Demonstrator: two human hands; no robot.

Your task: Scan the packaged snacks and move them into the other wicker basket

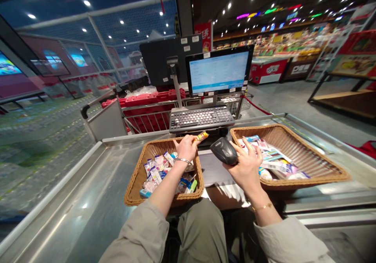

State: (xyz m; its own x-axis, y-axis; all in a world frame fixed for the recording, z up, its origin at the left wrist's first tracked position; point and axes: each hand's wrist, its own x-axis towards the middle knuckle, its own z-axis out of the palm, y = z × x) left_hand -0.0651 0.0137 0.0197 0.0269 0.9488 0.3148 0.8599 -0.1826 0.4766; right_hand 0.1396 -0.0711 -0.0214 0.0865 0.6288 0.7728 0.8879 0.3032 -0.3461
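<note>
My left hand [187, 147] is above the inner edge of the left wicker basket [134, 180], pinching a small yellow wrapped sweet [201, 136] by one end. Several small packaged items [155, 173] lie loosely in that basket. My right hand [246, 167] grips a black barcode scanner [224, 151], its head pointing left toward the sweet with a gap between them. Some of the right fingers reach over the near-left side of the right wicker basket [320, 169], which holds more small packets [274, 157]. The scanner's handle is hidden by my hand.
A black keyboard [202, 118] stands behind the baskets, below a lit monitor [219, 73]. Both baskets rest on a metal counter [102, 184]. A shopping cart [141, 116] with red contents is beyond the counter. Store shelves and a red freezer [268, 71] stand farther back.
</note>
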